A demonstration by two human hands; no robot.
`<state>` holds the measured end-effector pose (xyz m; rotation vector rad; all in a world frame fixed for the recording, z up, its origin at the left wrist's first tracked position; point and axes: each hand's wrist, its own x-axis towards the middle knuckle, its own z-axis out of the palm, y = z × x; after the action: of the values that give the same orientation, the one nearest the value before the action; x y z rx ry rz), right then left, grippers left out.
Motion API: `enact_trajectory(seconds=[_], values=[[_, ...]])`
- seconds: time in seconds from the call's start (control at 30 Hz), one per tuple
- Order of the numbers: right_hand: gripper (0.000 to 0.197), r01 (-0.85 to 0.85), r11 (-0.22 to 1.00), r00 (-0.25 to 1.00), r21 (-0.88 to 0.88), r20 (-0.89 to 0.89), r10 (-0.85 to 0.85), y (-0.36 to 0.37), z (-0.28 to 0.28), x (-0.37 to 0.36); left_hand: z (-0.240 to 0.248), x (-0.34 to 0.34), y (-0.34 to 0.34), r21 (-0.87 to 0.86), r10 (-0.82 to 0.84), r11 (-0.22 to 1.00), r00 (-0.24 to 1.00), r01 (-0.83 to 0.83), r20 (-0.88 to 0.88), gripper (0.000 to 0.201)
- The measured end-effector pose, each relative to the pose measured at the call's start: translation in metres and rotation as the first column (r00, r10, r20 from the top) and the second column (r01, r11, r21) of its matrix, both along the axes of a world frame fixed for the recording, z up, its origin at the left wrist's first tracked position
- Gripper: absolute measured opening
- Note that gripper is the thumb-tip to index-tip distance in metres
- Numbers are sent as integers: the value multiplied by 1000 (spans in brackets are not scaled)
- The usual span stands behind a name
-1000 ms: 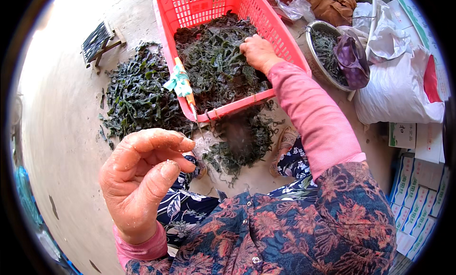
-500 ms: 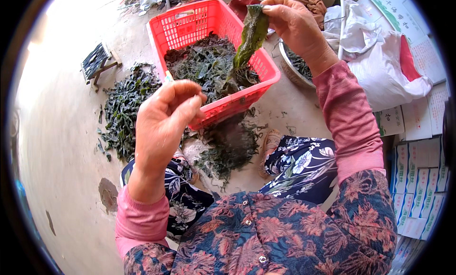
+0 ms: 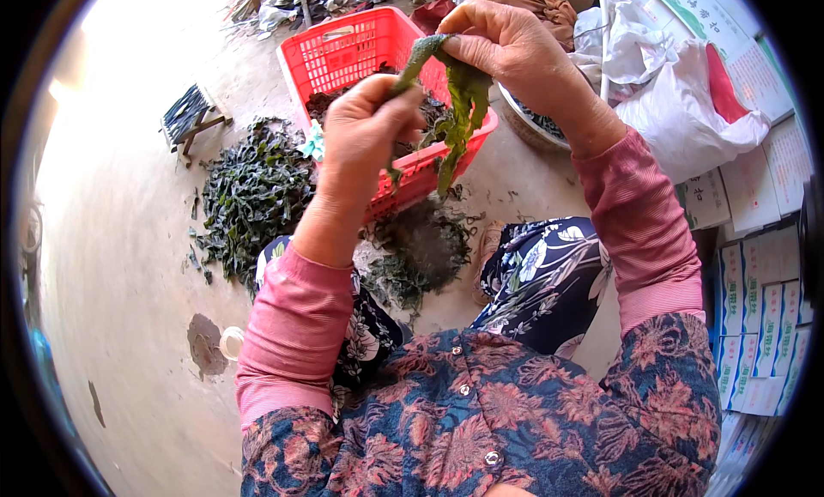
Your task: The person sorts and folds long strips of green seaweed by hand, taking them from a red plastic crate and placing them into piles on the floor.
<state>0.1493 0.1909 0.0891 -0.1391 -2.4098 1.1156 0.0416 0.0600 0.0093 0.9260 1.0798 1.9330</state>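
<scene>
Stretched between my two hands is a strip of dark green seaweed, its loose ends hanging down over the near side of the red plastic basket. My right hand pinches it at the top between thumb and fingers. My left hand, lower and to the left, is closed on the other end. More dark seaweed lies inside the basket, partly hidden by my hands. On the floor left of the basket spreads a seaweed pile, and a smaller heap of finer scraps lies between my feet.
A small folding stool stands at the left. Right of the basket sits a round basin with dark strips in it. White sacks and stacked boxes line the right side. A small white round object is near my left elbow.
My left hand, empty and apart before, has moved up and right and taken hold of the seaweed strip. My right hand has come slightly left and lower with it.
</scene>
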Motion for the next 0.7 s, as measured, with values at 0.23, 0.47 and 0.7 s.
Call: enact_trajectory(seconds=[0.23,0.47,0.7], values=[[11,-86,986,993,-141,-92,73,-12,-13,10,12,-3,-22,-128,-451,832,792,540,413,66],[12,-401,911,915,101,8,402,-62,-29,35,-12,-12,-11,141,-387,911,689,387,612,47],[20,-349,937,936,-33,47,350,-61,-68,52,-23,-15,-11,28,-222,970,837,240,501,27]])
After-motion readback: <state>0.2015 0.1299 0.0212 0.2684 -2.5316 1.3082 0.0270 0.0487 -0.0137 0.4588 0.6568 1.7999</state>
